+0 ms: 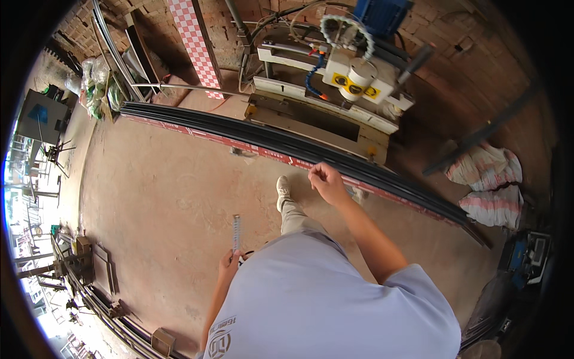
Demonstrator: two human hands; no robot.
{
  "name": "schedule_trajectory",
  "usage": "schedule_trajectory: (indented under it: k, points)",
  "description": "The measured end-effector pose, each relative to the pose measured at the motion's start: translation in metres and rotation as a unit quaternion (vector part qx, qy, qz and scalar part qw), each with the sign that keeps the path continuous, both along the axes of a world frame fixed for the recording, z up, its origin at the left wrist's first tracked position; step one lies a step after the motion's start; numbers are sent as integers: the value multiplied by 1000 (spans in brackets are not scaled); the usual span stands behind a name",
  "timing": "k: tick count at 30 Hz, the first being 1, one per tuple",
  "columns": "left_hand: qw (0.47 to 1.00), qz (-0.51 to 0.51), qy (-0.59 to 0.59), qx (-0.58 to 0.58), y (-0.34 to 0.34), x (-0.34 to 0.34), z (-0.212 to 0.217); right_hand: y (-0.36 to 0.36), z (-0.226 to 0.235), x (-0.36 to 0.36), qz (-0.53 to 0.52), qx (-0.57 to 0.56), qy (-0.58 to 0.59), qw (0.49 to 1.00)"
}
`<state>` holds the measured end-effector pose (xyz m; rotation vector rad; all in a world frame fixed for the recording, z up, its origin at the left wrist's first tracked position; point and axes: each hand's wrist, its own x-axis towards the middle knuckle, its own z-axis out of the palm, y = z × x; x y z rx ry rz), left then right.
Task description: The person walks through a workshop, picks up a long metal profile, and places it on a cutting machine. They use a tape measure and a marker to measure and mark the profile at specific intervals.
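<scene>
Low at my left side, my left hand (228, 263) is closed on a tape measure (236, 232), whose pale marked blade points away from me. A bit of something black shows beside the fingers; my shirt hides part of that area. My right hand (326, 181) is held out in front with its fingers curled in, and nothing shows in them. It overlaps the near edge of a long stack of black profiles (263, 136), but I cannot tell whether it touches. Under the profiles runs a red printed support (239, 143).
Behind the profiles stands a machine (359, 78) with a blue motor (382, 17) and coolant hoses. Woven sacks (493, 197) lie at the right. Along the left are more bars (107, 302) and a grey cabinet (43, 116). My shoe (283, 190) is on the concrete floor (161, 197).
</scene>
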<state>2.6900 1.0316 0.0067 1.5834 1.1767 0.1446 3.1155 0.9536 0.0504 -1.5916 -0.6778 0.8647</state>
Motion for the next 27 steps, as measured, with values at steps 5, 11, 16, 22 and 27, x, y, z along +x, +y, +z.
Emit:
schedule_trajectory:
  k: [5, 11, 16, 22, 27]
  points:
    - [986, 158, 14, -58, 32, 15, 22, 114, -23, 66, -51, -52, -53, 996]
    - [986, 160, 16, -35, 88, 79, 65, 212, -11, 93, 58, 20, -124, 990]
    - [993, 114, -33, 21, 129, 107, 72, 239, 4, 87, 93, -8, -110, 990]
    - [997, 70, 18, -26, 176, 117, 72, 215, 0, 78, 79, -20, -131, 988]
    - [995, 63, -14, -75, 209, 123, 56, 188, -8, 69, 41, -57, -171, 983]
